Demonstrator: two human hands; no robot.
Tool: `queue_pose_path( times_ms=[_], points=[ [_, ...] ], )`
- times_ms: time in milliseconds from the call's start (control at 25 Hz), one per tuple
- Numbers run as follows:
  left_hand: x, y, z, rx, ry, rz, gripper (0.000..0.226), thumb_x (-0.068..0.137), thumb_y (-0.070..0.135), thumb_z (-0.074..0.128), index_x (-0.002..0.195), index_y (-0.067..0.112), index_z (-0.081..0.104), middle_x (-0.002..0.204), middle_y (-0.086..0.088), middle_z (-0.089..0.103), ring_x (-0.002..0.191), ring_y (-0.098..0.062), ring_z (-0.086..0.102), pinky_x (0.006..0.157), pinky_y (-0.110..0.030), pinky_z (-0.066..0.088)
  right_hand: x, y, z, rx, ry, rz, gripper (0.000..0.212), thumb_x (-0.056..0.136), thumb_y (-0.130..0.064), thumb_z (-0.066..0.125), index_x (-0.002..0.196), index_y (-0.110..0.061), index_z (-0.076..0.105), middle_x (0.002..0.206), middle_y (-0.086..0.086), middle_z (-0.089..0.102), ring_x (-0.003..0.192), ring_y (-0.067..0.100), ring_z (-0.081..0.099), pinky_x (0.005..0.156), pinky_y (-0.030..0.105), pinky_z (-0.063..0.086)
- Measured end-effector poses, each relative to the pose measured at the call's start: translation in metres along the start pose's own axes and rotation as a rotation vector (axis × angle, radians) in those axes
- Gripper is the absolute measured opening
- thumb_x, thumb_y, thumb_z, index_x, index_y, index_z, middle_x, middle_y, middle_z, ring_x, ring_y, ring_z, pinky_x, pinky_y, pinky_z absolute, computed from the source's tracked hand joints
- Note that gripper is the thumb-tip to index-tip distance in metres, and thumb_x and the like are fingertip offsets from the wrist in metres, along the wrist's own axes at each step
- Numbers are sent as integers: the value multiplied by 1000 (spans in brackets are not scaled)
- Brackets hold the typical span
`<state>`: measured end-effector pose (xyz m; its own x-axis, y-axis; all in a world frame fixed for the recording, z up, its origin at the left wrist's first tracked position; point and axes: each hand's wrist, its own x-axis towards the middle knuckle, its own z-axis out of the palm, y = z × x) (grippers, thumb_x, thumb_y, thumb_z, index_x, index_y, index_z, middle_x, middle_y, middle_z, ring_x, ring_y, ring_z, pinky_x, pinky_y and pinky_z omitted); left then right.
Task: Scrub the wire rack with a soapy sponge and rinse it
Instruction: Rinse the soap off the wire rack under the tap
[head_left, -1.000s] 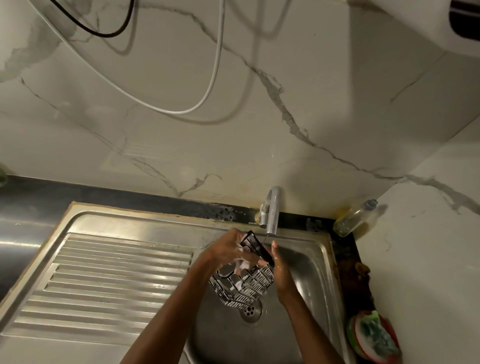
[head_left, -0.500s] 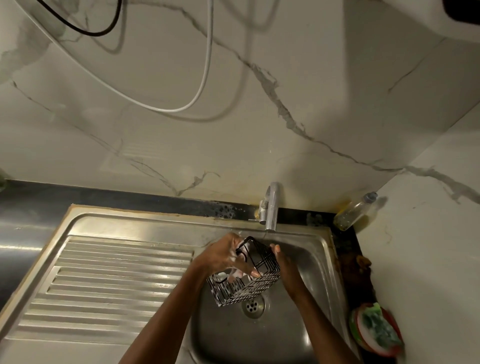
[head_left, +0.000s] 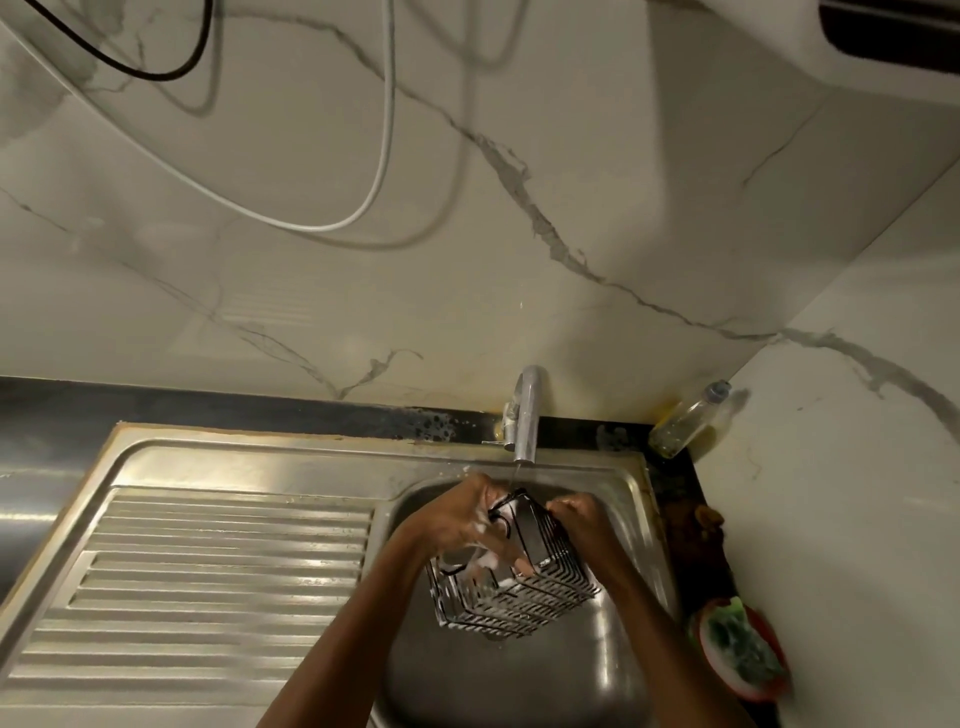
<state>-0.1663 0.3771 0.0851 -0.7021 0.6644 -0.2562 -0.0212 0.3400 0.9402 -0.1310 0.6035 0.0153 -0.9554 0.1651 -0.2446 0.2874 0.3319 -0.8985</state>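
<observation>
A black wire rack (head_left: 524, 597), basket-shaped and flecked with white foam, hangs tilted over the steel sink basin (head_left: 519, 675). My left hand (head_left: 467, 525) grips its upper left edge, fingers reaching into the basket. My right hand (head_left: 579, 519) holds the upper right edge. A thin stream of water falls from the faucet (head_left: 525, 415) onto the rack's top. The green sponge (head_left: 743, 649) lies in a red dish (head_left: 727, 680) at the right, in neither hand.
A ribbed steel drainboard (head_left: 208, 577) lies left of the basin. A clear bottle (head_left: 691, 421) leans in the back right corner. Marble walls close in behind and to the right, with white and black cables hanging above.
The rack has been turned and tipped under the running water. Both hands shifted up along its top edge, closer to the faucet.
</observation>
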Motion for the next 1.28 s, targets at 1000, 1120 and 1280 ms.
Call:
queue_pose_path(
  times_ms=[1000, 1120, 1280],
  points=[
    [81, 2, 28, -331, 260, -288, 26, 104, 25, 58, 119, 3, 62, 90, -3, 64, 82, -11, 63, 79, -27, 58, -21, -33, -7, -73, -20, 47, 38, 96, -20, 66, 60, -12, 60, 41, -7, 48, 36, 3, 42, 49, 24, 33],
    [98, 1, 28, -307, 163, -491, 34, 102, 24, 61, 124, -3, 63, 96, -8, 65, 89, -17, 65, 87, -29, 58, -18, -41, -16, -231, -17, 31, 45, 98, -26, 63, 53, -20, 55, 42, -9, 49, 42, 1, 44, 54, 26, 34],
    [103, -3, 28, -409, 161, -652, 18, 104, 16, 55, 97, 3, 65, 88, -10, 62, 82, -21, 62, 93, -34, 57, -32, -64, -19, -561, 62, -9, 49, 101, -46, 53, 55, -27, 54, 49, -8, 53, 50, 5, 53, 54, 25, 39]
  ],
)
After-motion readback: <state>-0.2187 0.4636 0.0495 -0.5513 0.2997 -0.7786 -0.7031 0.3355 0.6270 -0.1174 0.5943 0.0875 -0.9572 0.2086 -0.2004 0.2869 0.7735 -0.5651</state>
